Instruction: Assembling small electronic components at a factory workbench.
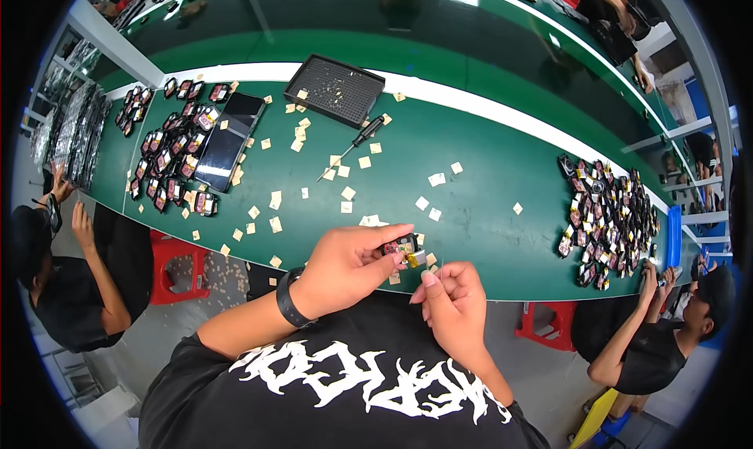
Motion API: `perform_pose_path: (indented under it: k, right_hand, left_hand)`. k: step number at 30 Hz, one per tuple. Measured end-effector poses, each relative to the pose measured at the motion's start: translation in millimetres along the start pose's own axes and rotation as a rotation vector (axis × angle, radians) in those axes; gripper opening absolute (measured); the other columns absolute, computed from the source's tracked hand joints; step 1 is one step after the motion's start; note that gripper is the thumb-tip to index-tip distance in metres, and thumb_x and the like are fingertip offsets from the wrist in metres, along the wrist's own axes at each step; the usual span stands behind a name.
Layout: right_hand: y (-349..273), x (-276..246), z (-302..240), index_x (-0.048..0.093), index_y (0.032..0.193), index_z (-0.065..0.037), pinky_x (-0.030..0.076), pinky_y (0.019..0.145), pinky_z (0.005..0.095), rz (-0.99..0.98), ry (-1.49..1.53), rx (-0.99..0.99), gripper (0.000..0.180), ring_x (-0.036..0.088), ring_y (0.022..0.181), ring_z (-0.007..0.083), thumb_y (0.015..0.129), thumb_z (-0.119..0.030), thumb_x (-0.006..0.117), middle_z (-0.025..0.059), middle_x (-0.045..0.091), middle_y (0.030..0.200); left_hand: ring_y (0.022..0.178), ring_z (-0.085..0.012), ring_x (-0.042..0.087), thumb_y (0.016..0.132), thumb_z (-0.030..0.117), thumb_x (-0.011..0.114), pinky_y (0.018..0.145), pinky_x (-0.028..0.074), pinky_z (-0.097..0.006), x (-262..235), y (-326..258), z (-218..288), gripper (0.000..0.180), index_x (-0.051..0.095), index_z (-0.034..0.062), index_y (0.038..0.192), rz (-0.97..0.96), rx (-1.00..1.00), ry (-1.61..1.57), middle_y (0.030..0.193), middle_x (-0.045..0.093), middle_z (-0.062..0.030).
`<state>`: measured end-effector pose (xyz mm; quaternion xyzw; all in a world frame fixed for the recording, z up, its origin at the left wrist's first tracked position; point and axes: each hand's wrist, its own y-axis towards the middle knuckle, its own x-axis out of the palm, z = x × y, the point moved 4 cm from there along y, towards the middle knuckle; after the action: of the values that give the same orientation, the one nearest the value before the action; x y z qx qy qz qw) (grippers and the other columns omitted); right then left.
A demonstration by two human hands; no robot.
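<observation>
My left hand (345, 265) grips a small black electronic unit (401, 246) between thumb and fingers, above the near edge of the green table. A silver piece with yellow tape (416, 258) sticks out of the unit's right side, probably its battery. Just to the right, my right hand (455, 296) is closed in a pinch, thumb against forefinger. Whatever it pinches is too small to make out. Several small pale square pieces (347, 207) lie scattered on the table beyond my hands.
A screwdriver (353, 145) lies mid-table, below a black tray (336, 88). To the left are a dark phone (228, 143) and a cluster of similar units (163, 160); a larger pile (608, 214) covers the right end. A person sits on each side.
</observation>
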<state>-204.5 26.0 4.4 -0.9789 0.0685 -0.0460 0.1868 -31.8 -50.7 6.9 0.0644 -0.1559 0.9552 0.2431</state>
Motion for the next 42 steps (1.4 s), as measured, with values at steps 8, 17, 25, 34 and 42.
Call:
perform_pose_path:
  k: [8, 17, 25, 34, 42]
  right_hand:
    - [8.9, 12.1, -13.0, 0.048, 0.098, -0.005, 0.031, 0.038, 0.0212, -0.141, 0.158, 0.236, 0.013, 0.043, 0.039, 0.0071, 0.102, -0.009, 0.060, 0.0104, 0.065, 0.064]
    - [8.3, 21.6, -6.2, 0.048, 0.095, -0.007, 0.027, 0.037, 0.0230, -0.040, 0.355, 0.237, 0.015, 0.038, 0.037, 0.0072, 0.100, -0.006, 0.063, 0.0096, 0.061, 0.060]
    - [5.8, 21.7, -7.3, 0.045, 0.098, -0.006, 0.034, 0.044, 0.0204, -0.034, 0.117, -0.023, 0.021, 0.049, 0.050, 0.0035, 0.100, -0.008, 0.066, 0.0041, 0.064, 0.069]
    - [5.0, 4.5, -5.7, 0.045, 0.101, -0.005, 0.038, 0.047, 0.0206, -0.046, 0.088, -0.017, 0.021, 0.052, 0.053, 0.0044, 0.101, -0.011, 0.065, 0.0065, 0.067, 0.073]
    - [7.3, 15.8, -15.6, 0.043, 0.095, -0.008, 0.032, 0.037, 0.0220, -0.139, 0.232, 0.253, 0.017, 0.045, 0.041, 0.0065, 0.101, -0.006, 0.059, 0.0072, 0.064, 0.065]
  left_hand:
    - [0.090, -0.0115, 0.069, 0.093, -0.005, 0.066, 0.075, 0.055, -0.024, -1.1, -2.6, 11.1, 0.034, 0.069, 0.0006, 0.127, 0.006, 0.170, 0.284, 0.106, 0.073, -0.0117]
    - [0.084, -0.0108, 0.068, 0.092, -0.003, 0.069, 0.073, 0.054, -0.025, -0.2, -7.5, 6.1, 0.034, 0.070, 0.0003, 0.126, 0.079, 0.248, 0.333, 0.103, 0.074, -0.0127]
    - [0.101, -0.0164, 0.069, 0.098, -0.003, 0.062, 0.088, 0.058, -0.028, 0.0, -5.8, -10.5, 0.039, 0.060, -0.0043, 0.137, -0.020, -0.067, -0.287, 0.115, 0.071, -0.0135]
    - [0.106, -0.0174, 0.068, 0.099, -0.004, 0.060, 0.093, 0.058, -0.030, -3.7, -6.2, -10.4, 0.040, 0.056, -0.0064, 0.138, -0.045, -0.045, -0.276, 0.120, 0.069, -0.0147]
    - [0.106, -0.0156, 0.067, 0.099, -0.005, 0.059, 0.093, 0.056, -0.029, -0.4, -9.2, -8.7, 0.032, 0.062, -0.0060, 0.131, -0.009, 0.038, -0.165, 0.120, 0.069, -0.0127]
